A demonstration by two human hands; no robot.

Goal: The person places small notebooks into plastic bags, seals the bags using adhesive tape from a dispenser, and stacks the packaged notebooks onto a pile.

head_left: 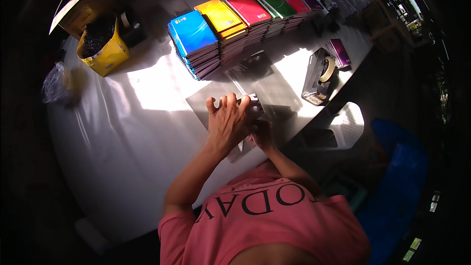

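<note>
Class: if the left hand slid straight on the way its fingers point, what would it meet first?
Probably the stack of blue notebooks; the left hand points up the table towards it, though depth is unclear.

A white table (122,132) is lit by strong sunlight, while the floor around it is left in dark shadow.

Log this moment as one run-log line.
left hand: pressing grey sheet | right hand: on sheet, grip unclear | nearby: notebook stacks, tape dispenser
</note>
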